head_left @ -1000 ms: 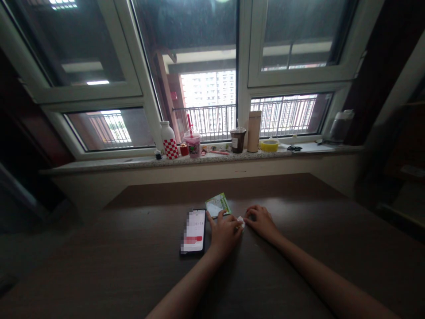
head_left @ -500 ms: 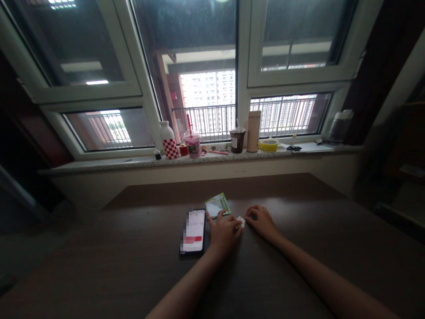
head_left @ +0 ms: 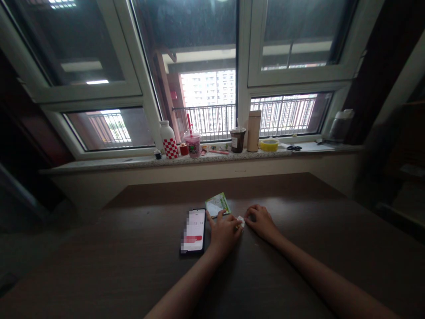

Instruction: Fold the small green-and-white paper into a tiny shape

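Observation:
My left hand (head_left: 224, 232) rests low over the brown table, its thumb and index finger closed on a small white folded piece (head_left: 241, 223), perhaps paper. A bit of yellow shows by those fingertips. The other fingers of that hand spread toward a green and white packet (head_left: 219, 204) lying flat behind it. Just right of the white piece is my right hand (head_left: 262, 222), fingers curled and pinched together. Whether it touches the piece or holds something tiny I cannot tell. A phone (head_left: 195, 231) with a lit screen lies left of my left hand.
Beyond the dark brown table (head_left: 139, 266) runs a stone windowsill (head_left: 133, 165). On it stand a checked bottle (head_left: 170, 144), a pink drink cup (head_left: 193, 145), a dark drink cup (head_left: 237, 141), a tan flask (head_left: 253, 132), yellow tape (head_left: 269, 145) and scissors (head_left: 294, 148).
Almost nothing differs. Both hands hold their places, with only a very slight shift of the fingertips around the white piece.

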The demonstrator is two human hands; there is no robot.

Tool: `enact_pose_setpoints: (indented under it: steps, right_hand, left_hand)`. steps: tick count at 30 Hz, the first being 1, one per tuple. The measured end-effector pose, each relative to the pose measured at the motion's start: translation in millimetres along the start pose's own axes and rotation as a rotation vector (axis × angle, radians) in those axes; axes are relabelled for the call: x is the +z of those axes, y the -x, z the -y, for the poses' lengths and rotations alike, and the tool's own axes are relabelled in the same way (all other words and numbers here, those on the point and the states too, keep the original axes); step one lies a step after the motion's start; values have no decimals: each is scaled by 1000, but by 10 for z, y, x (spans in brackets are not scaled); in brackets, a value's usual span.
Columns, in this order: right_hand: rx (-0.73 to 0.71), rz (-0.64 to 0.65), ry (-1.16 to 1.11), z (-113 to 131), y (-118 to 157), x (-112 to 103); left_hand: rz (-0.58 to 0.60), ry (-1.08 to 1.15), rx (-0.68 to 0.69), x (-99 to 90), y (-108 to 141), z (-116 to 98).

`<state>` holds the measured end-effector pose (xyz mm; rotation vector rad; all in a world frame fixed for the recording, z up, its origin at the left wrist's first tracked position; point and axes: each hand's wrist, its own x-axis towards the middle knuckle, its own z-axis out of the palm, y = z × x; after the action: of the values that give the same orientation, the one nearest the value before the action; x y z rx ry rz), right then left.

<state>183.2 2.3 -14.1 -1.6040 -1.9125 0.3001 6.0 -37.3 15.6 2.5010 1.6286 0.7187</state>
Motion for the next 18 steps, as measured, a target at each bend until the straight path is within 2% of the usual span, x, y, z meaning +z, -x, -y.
enact_pose_setpoints:
  steps: [10, 18]
  right_hand:
    - [-24, 15, -50, -23, 13, -18]
    - [-54, 9, 18, 4, 33, -13]
  left_hand:
    - [5, -6, 13, -3, 12, 12]
    - [9, -8, 21, 39, 10, 33]
